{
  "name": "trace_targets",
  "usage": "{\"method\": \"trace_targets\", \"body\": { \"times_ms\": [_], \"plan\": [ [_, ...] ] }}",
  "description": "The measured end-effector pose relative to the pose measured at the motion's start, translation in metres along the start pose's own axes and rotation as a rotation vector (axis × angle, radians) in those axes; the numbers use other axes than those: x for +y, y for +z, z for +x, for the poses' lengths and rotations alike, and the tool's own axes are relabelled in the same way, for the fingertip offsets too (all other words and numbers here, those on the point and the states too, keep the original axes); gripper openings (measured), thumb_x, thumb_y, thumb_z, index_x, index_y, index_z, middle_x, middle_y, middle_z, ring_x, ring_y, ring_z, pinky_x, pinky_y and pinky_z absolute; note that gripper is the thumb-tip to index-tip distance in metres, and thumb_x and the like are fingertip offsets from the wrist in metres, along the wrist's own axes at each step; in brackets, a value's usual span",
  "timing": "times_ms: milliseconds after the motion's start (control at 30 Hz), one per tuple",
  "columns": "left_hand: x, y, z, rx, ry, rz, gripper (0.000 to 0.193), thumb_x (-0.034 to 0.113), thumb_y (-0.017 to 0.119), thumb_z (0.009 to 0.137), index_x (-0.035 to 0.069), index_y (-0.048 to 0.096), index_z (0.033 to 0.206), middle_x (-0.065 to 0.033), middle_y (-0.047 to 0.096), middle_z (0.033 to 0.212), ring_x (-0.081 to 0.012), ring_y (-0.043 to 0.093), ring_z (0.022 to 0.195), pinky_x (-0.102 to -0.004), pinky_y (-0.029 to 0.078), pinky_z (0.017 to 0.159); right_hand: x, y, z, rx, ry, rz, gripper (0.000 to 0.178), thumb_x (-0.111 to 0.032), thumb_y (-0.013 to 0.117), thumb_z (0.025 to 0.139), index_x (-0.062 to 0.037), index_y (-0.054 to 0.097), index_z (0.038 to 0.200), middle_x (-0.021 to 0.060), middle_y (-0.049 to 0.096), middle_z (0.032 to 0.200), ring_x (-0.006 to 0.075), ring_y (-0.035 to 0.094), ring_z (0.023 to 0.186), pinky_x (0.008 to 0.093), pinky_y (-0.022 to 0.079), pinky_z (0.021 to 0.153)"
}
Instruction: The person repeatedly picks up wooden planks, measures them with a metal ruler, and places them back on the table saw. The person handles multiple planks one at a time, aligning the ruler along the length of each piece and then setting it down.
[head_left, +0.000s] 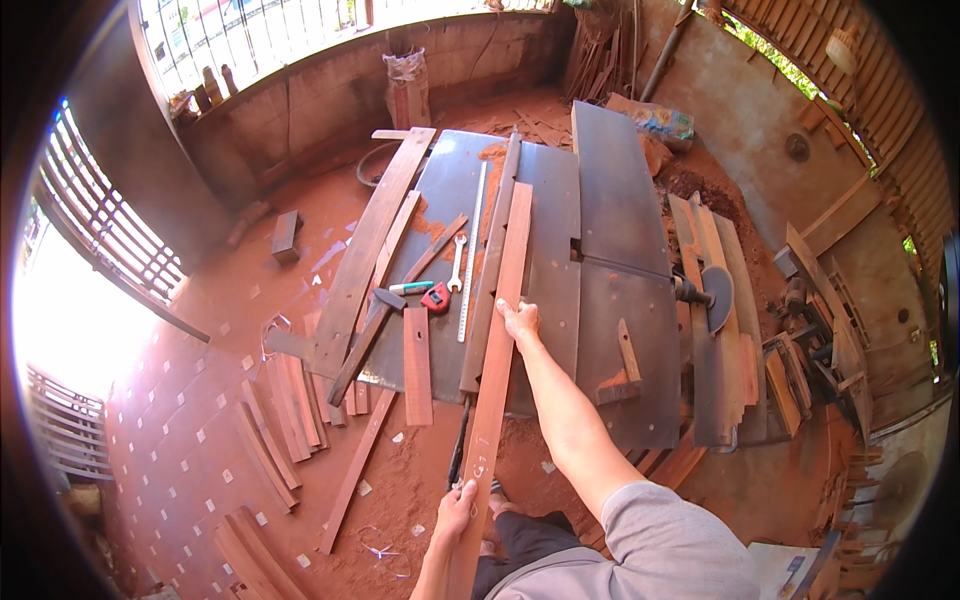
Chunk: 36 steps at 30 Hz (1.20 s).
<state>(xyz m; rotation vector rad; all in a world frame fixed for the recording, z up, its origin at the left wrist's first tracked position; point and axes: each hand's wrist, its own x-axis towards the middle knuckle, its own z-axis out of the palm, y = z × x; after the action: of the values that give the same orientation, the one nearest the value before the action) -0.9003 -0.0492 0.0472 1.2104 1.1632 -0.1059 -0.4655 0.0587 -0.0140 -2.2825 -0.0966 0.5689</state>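
Sawdust-floored workshop, steel saw table [600, 300]. Long red plank [497, 340] lies lengthwise on table's left half; right hand [520, 320] clasps mid-plank, left hand [457, 510] grips near end. Step: positioning plank; next calls for alignment with the table's edge.

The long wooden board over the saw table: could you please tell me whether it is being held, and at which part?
Both hands hold the long wooden board: left hand at its near end, right hand around mid-length.
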Motion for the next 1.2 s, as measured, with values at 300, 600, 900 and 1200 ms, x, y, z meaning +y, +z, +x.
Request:
{"method": "trace_targets", "body": {
  "times_ms": [300,600,900,1200],
  "plan": [
    [-0.171,-0.095,-0.123,-0.348,-0.268,0.18,0.061,0.058,0.063,0.098,-0.001,0.073,0.111,-0.0106,0.072,0.101,-0.0206,0.066,0.095,-0.0366,0.052,0.08,0.039,0.006,-0.138,0.166,-0.16,-0.13,0.083,-0.064,0.069,0.087,0.0007,0.06,0.139,0.0185,0.056,0.138,0.0372,0.054,0.129,0.0497,0.044,0.109],
    [-0.248,-0.111,-0.249,-0.237,-0.276,-0.119,0.033,0.036,0.062,0.102,0.003,0.066,0.102,-0.0035,0.067,0.097,-0.0189,0.064,0.092,-0.0393,0.051,0.08,0.038,0.002,-0.181,0.108,-0.122,-0.137,0.083,-0.062,0.067,0.089,0.0034,0.057,0.141,0.0193,0.054,0.143,0.0374,0.052,0.134,0.048,0.043,0.11],
    [-0.292,-0.079,-0.248,0.011,-0.264,-0.38,0.021,0.026,0.065,0.1,0.005,0.066,0.105,-0.0071,0.068,0.093,-0.0192,0.066,0.088,-0.034,0.052,0.074,0.039,0.004,-0.171,0.159,-0.112,-0.121,0.075,-0.058,0.07,0.089,-0.0011,0.06,0.137,0.0145,0.055,0.139,0.0362,0.051,0.132,0.0545,0.044,0.106],
    [-0.252,-0.085,-0.243,0.035,-0.401,-0.647,0.04,0.021,0.075,0.094,0.002,0.063,0.127,-0.0102,0.069,0.112,-0.0222,0.067,0.101,-0.037,0.055,0.087,0.065,0.02,-0.134,0.268,-0.217,-0.174,0.07,-0.061,0.073,0.085,0.0026,0.068,0.114,0.0229,0.061,0.127,0.0424,0.061,0.118,0.0547,0.049,0.098]
  ]
}}
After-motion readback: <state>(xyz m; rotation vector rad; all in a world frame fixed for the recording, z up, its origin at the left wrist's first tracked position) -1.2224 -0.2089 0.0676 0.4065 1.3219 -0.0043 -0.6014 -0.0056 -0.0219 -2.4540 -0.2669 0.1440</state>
